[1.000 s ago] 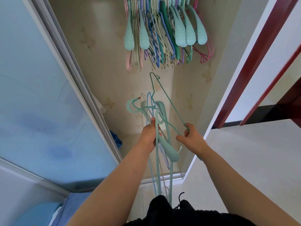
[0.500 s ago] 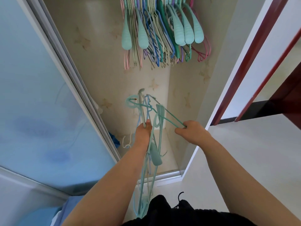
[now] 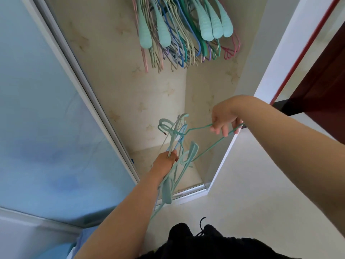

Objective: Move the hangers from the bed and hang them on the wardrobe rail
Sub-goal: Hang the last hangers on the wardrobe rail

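Observation:
My left hand (image 3: 166, 161) grips a bunch of teal and pale blue hangers (image 3: 174, 146) in front of the open wardrobe, their hooks pointing up and their bodies trailing down past my wrist. My right hand (image 3: 224, 120) holds one thin green wire hanger (image 3: 211, 144) by its shoulder, out to the right of the bunch; its hook end is still tangled among the other hooks. Many hangers (image 3: 183, 32) in teal, blue, pink and cream hang at the top of the wardrobe. The rail itself is out of view.
A frosted blue sliding door (image 3: 46, 109) with its metal frame (image 3: 89, 94) borders the wardrobe on the left. A white wall edge (image 3: 224, 165) and a dark red door frame (image 3: 306, 53) stand on the right. Pale floor lies below.
My right hand has pulled the green wire hanger up and to the right, away from the bunch. My left hand has dropped lower with the bunch.

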`<control>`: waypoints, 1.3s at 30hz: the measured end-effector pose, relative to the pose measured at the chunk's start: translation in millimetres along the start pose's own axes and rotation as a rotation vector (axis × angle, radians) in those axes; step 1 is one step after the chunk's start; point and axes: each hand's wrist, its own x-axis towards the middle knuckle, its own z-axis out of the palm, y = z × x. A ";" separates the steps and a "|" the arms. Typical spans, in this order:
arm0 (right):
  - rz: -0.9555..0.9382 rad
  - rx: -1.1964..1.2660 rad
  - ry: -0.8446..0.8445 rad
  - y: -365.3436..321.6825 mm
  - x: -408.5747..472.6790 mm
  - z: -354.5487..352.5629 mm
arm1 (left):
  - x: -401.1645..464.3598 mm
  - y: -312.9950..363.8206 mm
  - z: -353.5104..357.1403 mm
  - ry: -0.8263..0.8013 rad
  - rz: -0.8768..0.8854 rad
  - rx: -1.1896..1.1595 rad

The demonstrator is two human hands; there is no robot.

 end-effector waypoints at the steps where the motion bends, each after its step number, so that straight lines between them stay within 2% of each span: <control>1: 0.015 -0.093 0.047 -3.6 0.7 -0.3 | 0.0 -3.8 -2.2 -0.011 -0.005 -0.035; 3: 0.027 -0.236 0.144 -5.8 1.0 -1.2 | -0.1 -12.8 -6.4 -0.050 -0.037 -0.129; 7: -0.060 -0.341 0.342 13.4 10.2 2.4 | 1.7 -34.4 -18.8 -0.140 -0.108 -0.291; 11: -0.173 -0.669 0.621 36.2 20.5 23.0 | 4.7 -49.4 -30.5 -0.223 -0.135 -0.400; 15: -0.218 -0.734 0.761 65.3 24.1 36.2 | 7.6 -57.9 -37.5 -0.264 -0.175 -0.482; 18: -0.181 -0.649 0.814 79.0 21.8 43.6 | 11.5 -58.8 -38.4 -0.245 -0.237 -0.548; 20: -0.110 -0.565 0.792 84.5 20.4 46.4 | 15.0 -56.7 -37.3 -0.213 -0.286 -0.593; 24: 0.083 -0.442 0.583 82.2 19.0 47.4 | 24.0 -45.6 -37.8 -0.125 -0.358 -0.639; 28: 0.220 -0.315 0.449 51.7 16.3 50.4 | 37.1 -31.3 -43.3 -0.031 -0.364 -0.678; 30: 0.168 -0.138 0.349 32.7 20.7 55.0 | 43.4 -24.8 -47.9 0.007 -0.350 -0.743; 33: 0.008 0.370 0.257 3.1 23.5 62.0 | 52.3 -13.2 -58.8 0.084 -0.305 -0.837; 36: -0.116 0.524 0.381 -23.0 23.8 57.6 | 60.4 -1.4 -73.5 0.188 -0.278 -0.891; 39: -0.189 0.381 0.592 -50.2 18.1 41.2 | 65.3 6.5 -89.8 0.250 -0.252 -0.953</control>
